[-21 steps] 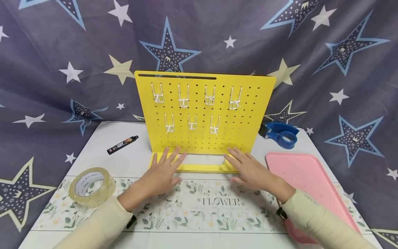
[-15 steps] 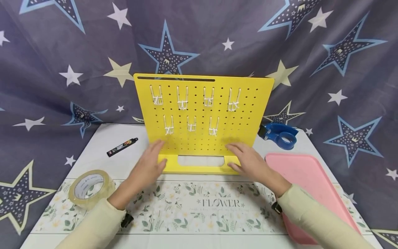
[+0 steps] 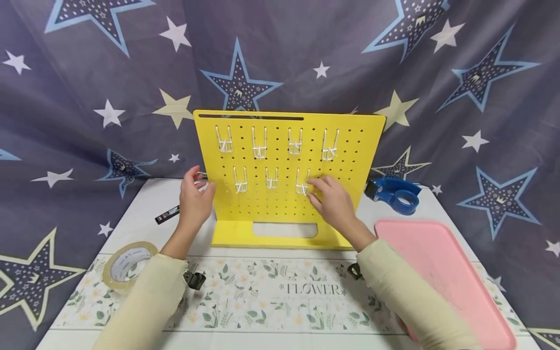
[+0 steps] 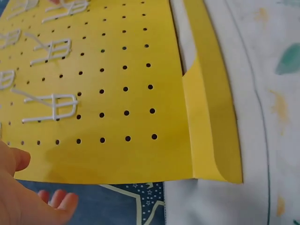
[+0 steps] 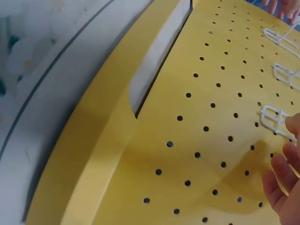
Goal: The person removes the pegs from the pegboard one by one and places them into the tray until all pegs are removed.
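A yellow pegboard (image 3: 271, 201) stands upright on its base, with several white wire hooks in two rows. My left hand (image 3: 195, 198) is beside its left edge, fingers loosely bent and thumb apart. In the left wrist view, the left thumb (image 4: 18, 159) overlaps the board face while other fingertips (image 4: 58, 199) show past its edge. My right hand (image 3: 336, 203) reaches in front of the board at the lower right hook (image 3: 302, 188), thumb and forefinger spread. In the right wrist view, a right fingertip (image 5: 293, 124) is right at that hook (image 5: 272, 117).
A clear tape roll (image 3: 127, 267) lies at left, partly behind the left sleeve. A black, narrow package (image 3: 167, 214) is behind the left hand. At right are a blue tape dispenser (image 3: 395, 193) and a pink tray (image 3: 437, 262). A star-patterned curtain (image 3: 280, 58) hangs behind.
Both hands have left the board's base and risen. The left hand has moved out to the left edge; the right hand has moved up and inward to the lower right hook.
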Demonstrator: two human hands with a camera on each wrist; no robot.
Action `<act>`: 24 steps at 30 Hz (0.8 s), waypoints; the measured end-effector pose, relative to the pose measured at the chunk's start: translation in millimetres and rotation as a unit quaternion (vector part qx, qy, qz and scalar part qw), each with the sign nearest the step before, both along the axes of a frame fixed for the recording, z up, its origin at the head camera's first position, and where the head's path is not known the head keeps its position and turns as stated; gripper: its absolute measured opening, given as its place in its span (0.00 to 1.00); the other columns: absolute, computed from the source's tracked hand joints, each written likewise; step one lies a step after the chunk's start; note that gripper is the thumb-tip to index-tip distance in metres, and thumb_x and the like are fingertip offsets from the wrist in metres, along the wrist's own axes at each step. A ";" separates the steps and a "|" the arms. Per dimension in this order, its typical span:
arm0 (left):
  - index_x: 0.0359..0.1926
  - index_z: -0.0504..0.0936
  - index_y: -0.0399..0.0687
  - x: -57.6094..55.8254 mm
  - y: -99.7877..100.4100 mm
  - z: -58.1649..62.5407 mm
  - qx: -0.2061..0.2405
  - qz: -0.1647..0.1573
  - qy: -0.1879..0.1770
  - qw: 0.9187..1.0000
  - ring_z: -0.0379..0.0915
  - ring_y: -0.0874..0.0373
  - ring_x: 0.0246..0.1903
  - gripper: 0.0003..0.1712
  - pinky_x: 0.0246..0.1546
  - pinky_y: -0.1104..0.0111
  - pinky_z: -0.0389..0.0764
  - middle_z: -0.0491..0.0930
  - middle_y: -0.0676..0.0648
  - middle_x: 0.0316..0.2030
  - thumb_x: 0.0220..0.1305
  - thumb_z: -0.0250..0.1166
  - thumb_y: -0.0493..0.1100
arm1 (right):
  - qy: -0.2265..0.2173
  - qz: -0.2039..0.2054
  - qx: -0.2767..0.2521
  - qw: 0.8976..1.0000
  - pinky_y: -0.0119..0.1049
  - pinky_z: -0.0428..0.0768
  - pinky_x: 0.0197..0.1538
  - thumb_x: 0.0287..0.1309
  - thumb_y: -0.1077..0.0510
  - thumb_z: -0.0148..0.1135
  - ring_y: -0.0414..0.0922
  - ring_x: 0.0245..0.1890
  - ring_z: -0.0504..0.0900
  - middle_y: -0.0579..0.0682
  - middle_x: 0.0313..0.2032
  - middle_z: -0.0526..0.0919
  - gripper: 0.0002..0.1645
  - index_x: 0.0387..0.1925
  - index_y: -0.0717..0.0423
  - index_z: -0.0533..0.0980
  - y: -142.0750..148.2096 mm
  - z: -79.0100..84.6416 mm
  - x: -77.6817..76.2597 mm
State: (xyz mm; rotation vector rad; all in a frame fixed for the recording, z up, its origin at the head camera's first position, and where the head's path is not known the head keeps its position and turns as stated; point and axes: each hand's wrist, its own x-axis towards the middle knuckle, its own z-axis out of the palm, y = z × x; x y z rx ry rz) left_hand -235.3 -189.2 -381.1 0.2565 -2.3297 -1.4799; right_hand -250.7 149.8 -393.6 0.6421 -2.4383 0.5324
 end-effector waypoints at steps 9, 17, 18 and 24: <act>0.68 0.67 0.46 -19.5 0.4 -7.9 0.014 0.028 0.013 0.999 0.76 0.50 0.57 0.27 0.62 0.59 0.78 0.75 0.42 0.57 0.71 0.63 0.41 | 0.000 -0.036 -0.019 0.999 0.38 0.80 0.33 0.61 0.58 0.71 0.47 0.37 0.82 0.49 0.42 0.85 0.11 0.46 0.47 0.85 -14.4 -5.9 -6.8; 0.62 0.68 0.46 -29.4 -1.2 -13.7 -0.008 0.027 0.023 0.999 0.77 0.49 0.50 0.24 0.51 0.62 0.79 0.77 0.41 0.50 0.69 0.66 0.40 | -0.001 -0.069 -0.009 0.998 0.37 0.78 0.30 0.62 0.57 0.71 0.47 0.34 0.81 0.48 0.42 0.87 0.10 0.45 0.44 0.86 -21.3 -9.0 -5.7; 0.62 0.68 0.46 -29.9 -1.9 -13.8 -0.010 0.025 0.022 0.999 0.77 0.49 0.50 0.24 0.49 0.62 0.79 0.77 0.41 0.49 0.69 0.66 0.40 | 0.003 -0.073 -0.010 0.997 0.37 0.79 0.31 0.62 0.57 0.71 0.47 0.35 0.82 0.48 0.42 0.87 0.10 0.45 0.44 0.86 -22.5 -9.3 -5.1; 0.61 0.67 0.48 -29.9 -5.6 -12.4 -0.023 0.018 0.024 0.999 0.77 0.50 0.49 0.23 0.47 0.65 0.77 0.75 0.43 0.48 0.70 0.65 0.41 | 0.042 -0.090 -0.029 0.995 0.38 0.81 0.29 0.59 0.59 0.73 0.47 0.35 0.85 0.49 0.39 0.89 0.07 0.40 0.46 0.87 -30.8 -10.8 -5.0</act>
